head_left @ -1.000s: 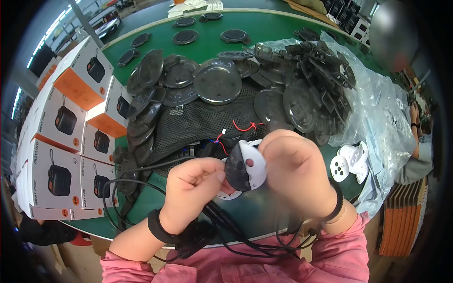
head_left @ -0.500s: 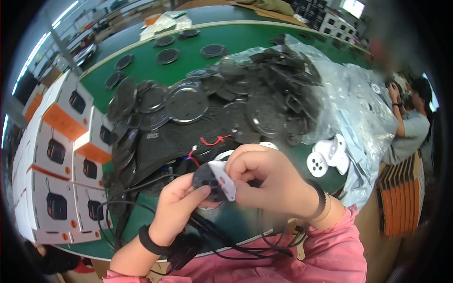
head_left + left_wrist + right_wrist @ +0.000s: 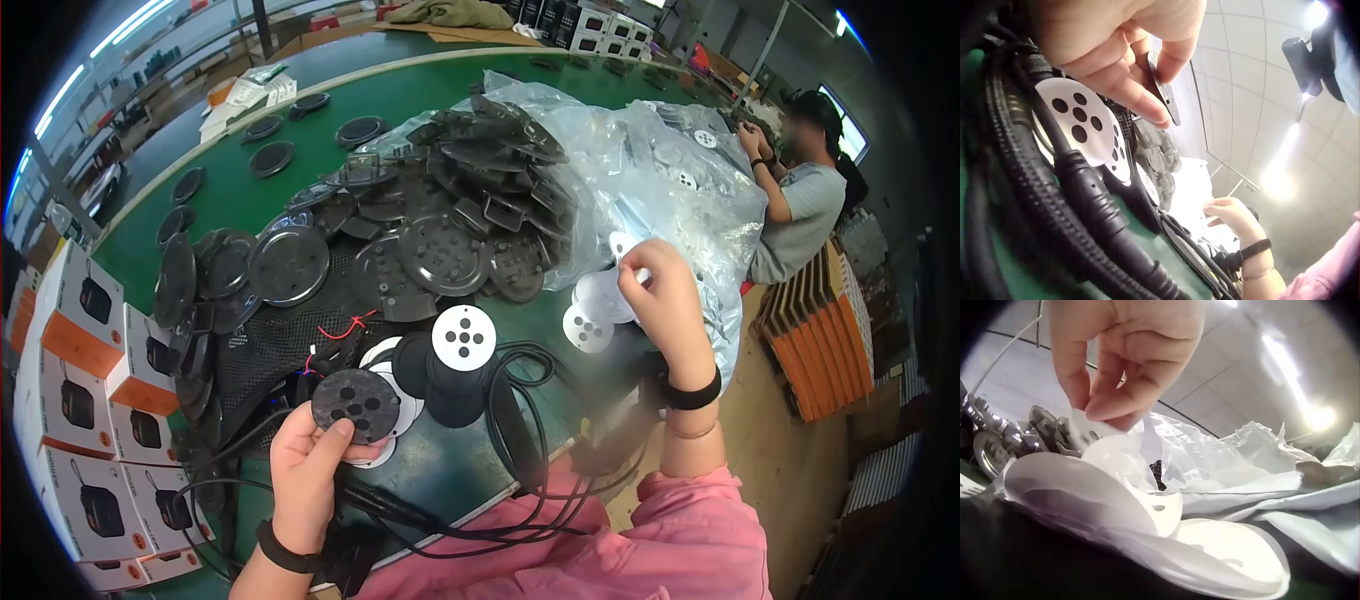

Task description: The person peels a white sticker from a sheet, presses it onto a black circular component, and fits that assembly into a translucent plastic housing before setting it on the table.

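In the head view my left hand (image 3: pixel 303 470) pinches the edge of a dark round pad (image 3: pixel 332 398) with several holes, its face turned up. The left wrist view shows that pad (image 3: pixel 1164 94) edge-on between thumb and fingers. My right hand (image 3: pixel 672 310) is out to the right, over a loose pile of white backing discs (image 3: pixel 590 343). In the right wrist view its thumb and fingertips pinch a thin white backing disc (image 3: pixel 1077 439) right at the top of that pile. A white-faced disc (image 3: pixel 445 352) lies on black pads between the hands.
Dark round plastic plates (image 3: pixel 290 265) are heaped beyond the hands, partly on a black mesh bag. A clear plastic bag (image 3: pixel 640 160) lies at the right. Black cables (image 3: pixel 515 440) loop along the front edge. Boxes (image 3: pixel 85 500) stand left; another person (image 3: pixel 805 190) sits right.
My right hand has pulled the white backing off the dark pad and moved right to the white pile. The left hand keeps the pad. The head view has turned rightward.
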Demonstrator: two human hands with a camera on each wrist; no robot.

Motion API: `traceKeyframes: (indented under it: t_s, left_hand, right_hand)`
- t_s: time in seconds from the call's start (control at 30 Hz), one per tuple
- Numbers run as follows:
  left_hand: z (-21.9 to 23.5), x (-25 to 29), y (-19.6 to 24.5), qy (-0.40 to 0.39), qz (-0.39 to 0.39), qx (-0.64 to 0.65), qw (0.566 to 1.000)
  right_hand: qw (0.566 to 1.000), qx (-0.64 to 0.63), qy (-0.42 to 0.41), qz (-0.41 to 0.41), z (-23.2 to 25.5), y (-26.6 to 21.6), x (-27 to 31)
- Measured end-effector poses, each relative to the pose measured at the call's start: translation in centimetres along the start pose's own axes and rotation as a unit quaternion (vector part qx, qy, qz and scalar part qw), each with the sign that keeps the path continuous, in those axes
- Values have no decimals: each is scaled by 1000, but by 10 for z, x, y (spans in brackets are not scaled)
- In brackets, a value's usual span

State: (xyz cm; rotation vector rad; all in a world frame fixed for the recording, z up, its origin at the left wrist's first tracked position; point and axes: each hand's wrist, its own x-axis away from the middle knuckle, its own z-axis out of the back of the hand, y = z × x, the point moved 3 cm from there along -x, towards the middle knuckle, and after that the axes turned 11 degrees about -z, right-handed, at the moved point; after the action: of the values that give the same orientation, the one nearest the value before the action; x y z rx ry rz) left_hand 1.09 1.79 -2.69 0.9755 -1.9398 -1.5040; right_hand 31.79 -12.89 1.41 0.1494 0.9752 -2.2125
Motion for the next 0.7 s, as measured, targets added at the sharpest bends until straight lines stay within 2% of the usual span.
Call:
traceKeyframes:
  t_s: [0.03,0.1,0.17,0.3,0.37,0.43,0.5,0.57,0.63,0.7]
  left_hand:
    - [0,0,-1,-1,6,-4,1000]
    - [-1,-1,-1,-1,10,-2,1000]
    - [-1,-1,0,2,16,-1,1000]
    - [-3,-2,4,-13,35,22,999]
    - [-6,-3,6,-34,44,50,997]
    - [-14,-1,14,-42,55,77,995]
    - [-15,5,12,-67,76,131,986]
    - [-23,11,23,-102,113,134,979]
    - [-26,16,34,-91,107,120,983]
    - [-14,17,48,-84,102,147,980]
  right_hand:
    - [997,70,-8,11,-3,6,-1]
    - [997,71,-4,11,0,8,-1]
    - [1000,18,-16,14,6,3,0]
    - [999,-7,-45,20,9,-21,7]
    - [993,-33,-90,72,10,-62,23]
    - [955,-39,-184,229,5,-105,45]
    - [910,-30,-199,363,-9,-137,68]
    - [871,-36,-172,459,-26,-149,83]
    - [843,-67,-197,497,-32,-158,80]
    - [814,-122,-291,488,-35,-168,68]
